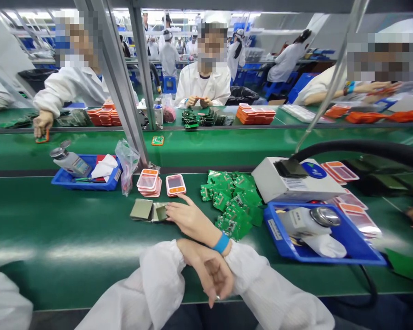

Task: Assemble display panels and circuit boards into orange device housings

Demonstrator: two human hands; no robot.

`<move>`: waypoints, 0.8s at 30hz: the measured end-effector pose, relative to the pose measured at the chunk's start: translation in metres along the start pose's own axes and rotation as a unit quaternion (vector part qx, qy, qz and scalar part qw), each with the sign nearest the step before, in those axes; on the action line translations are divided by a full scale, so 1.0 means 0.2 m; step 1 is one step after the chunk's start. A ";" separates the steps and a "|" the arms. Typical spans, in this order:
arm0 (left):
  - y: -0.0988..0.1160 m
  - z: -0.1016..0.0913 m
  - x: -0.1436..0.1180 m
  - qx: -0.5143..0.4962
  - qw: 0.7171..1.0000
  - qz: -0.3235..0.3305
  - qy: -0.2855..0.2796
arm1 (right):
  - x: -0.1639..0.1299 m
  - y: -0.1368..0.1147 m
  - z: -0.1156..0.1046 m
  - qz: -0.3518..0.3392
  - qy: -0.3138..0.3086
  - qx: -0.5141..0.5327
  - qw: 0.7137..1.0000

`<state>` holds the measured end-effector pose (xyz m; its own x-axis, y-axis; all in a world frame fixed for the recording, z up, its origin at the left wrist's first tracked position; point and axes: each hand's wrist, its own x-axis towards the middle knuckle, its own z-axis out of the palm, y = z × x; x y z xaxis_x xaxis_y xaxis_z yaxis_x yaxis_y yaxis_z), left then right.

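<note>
The right hand [189, 219] is reaching across the green worktop [72, 229], fingers open, resting on small grey panels [150, 211]. The left hand [211, 270] is hanging loose, gripping nothing. No writing is legible.

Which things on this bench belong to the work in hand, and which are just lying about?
In hand:
right hand, resting on the grey panels
orange-edged casings, by its forefinger
left hand, holding nothing

Lying about:
green circuit boards
white box
right blue tray with a dispenser bottle
left blue tray
</note>
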<state>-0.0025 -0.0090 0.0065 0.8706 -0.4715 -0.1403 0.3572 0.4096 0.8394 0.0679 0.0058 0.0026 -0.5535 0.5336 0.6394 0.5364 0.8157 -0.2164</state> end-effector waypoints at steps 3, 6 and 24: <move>0.02 0.03 -0.08 -0.015 0.991 0.037 0.128 | 0.01 0.02 -0.09 0.051 0.106 -0.027 0.993; 0.04 0.06 -0.15 -0.083 0.933 0.127 0.325 | -0.02 0.04 -0.22 0.105 0.220 -0.078 0.967; 0.04 0.07 -0.23 -0.205 0.840 0.352 0.360 | -0.23 -0.11 -0.35 0.009 0.143 -0.241 0.960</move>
<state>-0.0442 0.0041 0.0271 0.8412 0.5333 -0.0893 -0.3734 0.6924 0.6174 0.1259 -0.0512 0.0296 -0.3805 0.4069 0.8305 0.8147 0.5724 0.0928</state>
